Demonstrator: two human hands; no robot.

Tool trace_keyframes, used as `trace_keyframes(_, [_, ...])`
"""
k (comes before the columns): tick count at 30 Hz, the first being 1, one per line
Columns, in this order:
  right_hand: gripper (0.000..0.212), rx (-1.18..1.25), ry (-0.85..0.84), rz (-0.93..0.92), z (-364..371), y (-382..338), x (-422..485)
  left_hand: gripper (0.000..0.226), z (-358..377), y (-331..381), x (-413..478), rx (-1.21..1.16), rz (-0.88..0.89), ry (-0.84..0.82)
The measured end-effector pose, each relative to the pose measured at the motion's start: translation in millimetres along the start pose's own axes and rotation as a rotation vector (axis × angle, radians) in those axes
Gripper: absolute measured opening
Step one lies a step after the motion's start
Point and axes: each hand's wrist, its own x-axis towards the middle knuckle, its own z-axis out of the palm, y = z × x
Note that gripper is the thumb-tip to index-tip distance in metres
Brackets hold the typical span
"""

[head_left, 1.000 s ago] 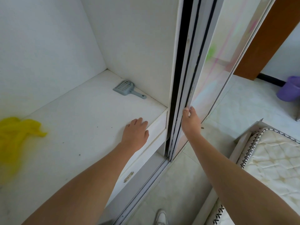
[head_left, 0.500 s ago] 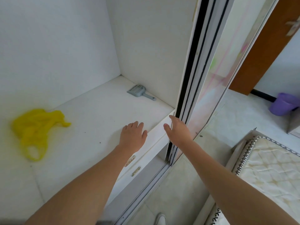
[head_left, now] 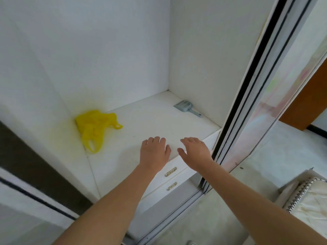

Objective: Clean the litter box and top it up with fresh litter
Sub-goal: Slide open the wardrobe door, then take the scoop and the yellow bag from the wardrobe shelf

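Note:
A grey slotted litter scoop [head_left: 186, 107] lies on the white wardrobe shelf [head_left: 150, 121], far right against the side wall. A crumpled yellow plastic bag [head_left: 94, 129] lies on the shelf at the left. My left hand [head_left: 154, 152] rests flat near the shelf's front edge, fingers straight. Just to its right, my right hand [head_left: 194, 152] hovers over the shelf edge with spread, relaxed fingers and holds nothing. Both hands are well short of the scoop. No litter box is in view.
The sliding wardrobe door [head_left: 254, 96] stands at the right, slid aside. Two drawers with brass handles [head_left: 170, 171] sit below the shelf. A mattress corner [head_left: 304, 197] lies at the lower right on a pale tiled floor. A brown wooden door frame [head_left: 304, 103] stands far right.
My right hand has let go of the sliding door's edge and moved left over the shelf edge. The view has shifted left, bringing the yellow bag fully into sight.

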Motion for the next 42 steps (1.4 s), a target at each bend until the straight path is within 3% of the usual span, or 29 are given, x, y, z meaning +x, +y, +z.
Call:
trace_keyframes(9, [0.048, 0.018, -0.025, -0.205, 6, -23, 35, 0.047, -3, -32, -7, 0.097, -0.135, 0.081])
trace_keyframes(19, [0.050, 0.011, -0.037, -0.453, 6, 26, 74, 0.050, 5, 20, 15, 0.081, -0.335, 0.077])
trace_keyframes(31, [0.054, 0.052, -0.118, -0.757, 15, -16, 67, 0.054, -24, 7, -57, 0.164, -0.665, 0.096])
trace_keyframes(42, [0.056, 0.050, 0.026, -0.814, -5, -6, 66, 0.056, -39, 21, -63, 0.262, -0.676, 0.079])
